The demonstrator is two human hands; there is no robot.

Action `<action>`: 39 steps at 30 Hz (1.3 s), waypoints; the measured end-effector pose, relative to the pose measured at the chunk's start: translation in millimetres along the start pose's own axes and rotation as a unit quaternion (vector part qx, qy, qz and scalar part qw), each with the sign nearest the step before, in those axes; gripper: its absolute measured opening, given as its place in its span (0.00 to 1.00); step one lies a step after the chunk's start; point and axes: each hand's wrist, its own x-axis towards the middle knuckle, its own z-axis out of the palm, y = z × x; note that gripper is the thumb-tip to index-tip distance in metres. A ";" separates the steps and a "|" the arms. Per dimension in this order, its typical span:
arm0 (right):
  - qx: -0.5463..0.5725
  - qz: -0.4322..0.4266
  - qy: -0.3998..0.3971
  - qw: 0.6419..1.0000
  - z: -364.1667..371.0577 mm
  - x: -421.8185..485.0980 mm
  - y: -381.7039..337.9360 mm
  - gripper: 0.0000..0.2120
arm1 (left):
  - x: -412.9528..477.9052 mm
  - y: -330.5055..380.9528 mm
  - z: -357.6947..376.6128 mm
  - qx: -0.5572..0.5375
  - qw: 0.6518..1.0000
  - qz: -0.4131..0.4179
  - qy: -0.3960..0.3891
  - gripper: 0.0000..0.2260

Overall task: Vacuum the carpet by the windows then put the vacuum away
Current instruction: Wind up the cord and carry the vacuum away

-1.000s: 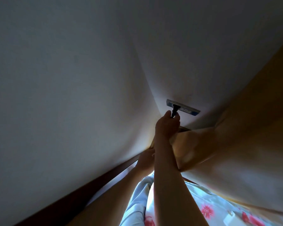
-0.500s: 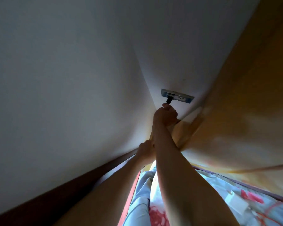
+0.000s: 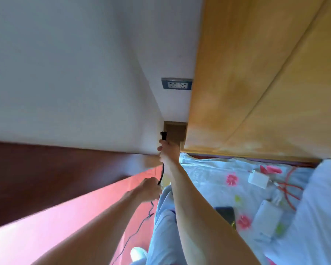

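My right hand (image 3: pixel 168 152) grips the black power cord just below its plug (image 3: pixel 163 136), which is out of the wall and held in front of the room's corner. The grey double wall socket (image 3: pixel 177 84) above it has both outlets free. My left hand (image 3: pixel 149 189) holds the same black cord (image 3: pixel 161 174) lower down, by the red floor. From there the cord (image 3: pixel 134 233) trails down across the floor. The vacuum itself is out of sight.
A wooden headboard (image 3: pixel 256 83) fills the right side, with a bed in a flowered sheet (image 3: pixel 214 180) below it. On the bed lie white chargers (image 3: pixel 258 178), an orange cable (image 3: pixel 289 188) and a dark phone (image 3: pixel 225 214). A dark skirting board (image 3: pixel 46 169) runs along the left wall.
The plug has come out of the socket and my right hand has drawn it down and away. My left hand now holds the cord lower down. The view has swung down.
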 end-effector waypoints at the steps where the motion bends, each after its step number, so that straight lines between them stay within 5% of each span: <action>1: 0.008 0.002 -0.019 1.000 -5.2 -7.6 3.1 0.09 | -10.0 -5.0 1.5 0.007 1.000 0.014 0.002 0.11; 5: 0.098 0.019 -0.016 0.995 -38.4 -60.0 40.2 0.11 | -42.1 -47.8 22.4 0.025 0.998 0.054 0.018 0.11; 11: 0.162 0.038 0.063 0.984 -66.5 -159.1 134.8 0.10 | -114.4 -133.4 42.8 0.043 0.977 0.155 0.143 0.14; 19: 0.146 0.056 -0.134 0.978 7.3 -261.2 255.4 0.13 | -232.3 -298.1 84.6 0.058 0.953 0.145 0.261 0.12; 26: 0.087 0.120 -0.239 0.960 93.4 -328.0 293.4 0.14 | -319.9 -405.2 92.5 -0.026 0.911 0.144 0.386 0.10; 32: 0.002 0.182 -0.293 0.939 166.9 -378.0 305.4 0.13 | -398.8 -458.2 92.7 -0.075 0.836 0.166 0.518 0.06; 36: -0.068 0.216 -0.307 0.924 205.3 -409.0 322.8 0.15 | -431.0 -479.7 94.8 -0.044 0.835 0.071 0.544 0.05; 39: -0.127 0.263 -0.326 0.899 224.7 -428.9 342.0 0.16 | -451.3 -477.2 95.5 -0.017 0.818 0.088 0.568 0.02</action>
